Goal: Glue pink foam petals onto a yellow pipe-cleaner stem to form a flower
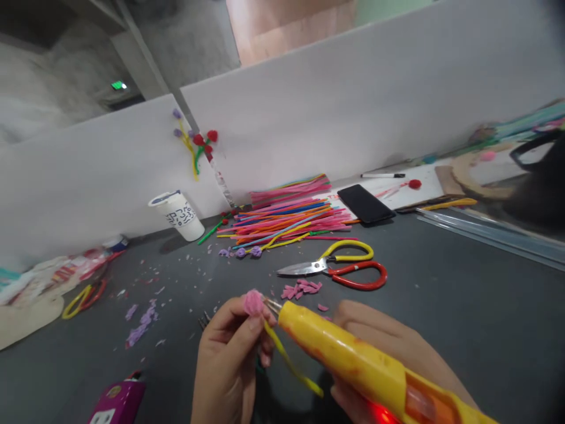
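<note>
My left hand (229,353) pinches a small pink fuzzy flower (253,303) between thumb and fingertips. A yellow pipe-cleaner stem (286,356) hangs from the flower toward the lower right. My right hand (375,335) is wrapped around a yellow hot glue gun (344,347), which glows red near its grip. Its metal tip points at the flower's right side, and I cannot tell whether the two touch. Just beyond lie pink cut pieces (301,288) and scissors (331,267) with one yellow and one red handle.
Behind the scissors is a pile of coloured pipe cleaners (282,221) beside a black phone (365,204). A white cup (177,217) stands against the partition (353,112). Purple scraps (143,324), a second pair of scissors (85,299) and a purple power strip (117,401) are on the left.
</note>
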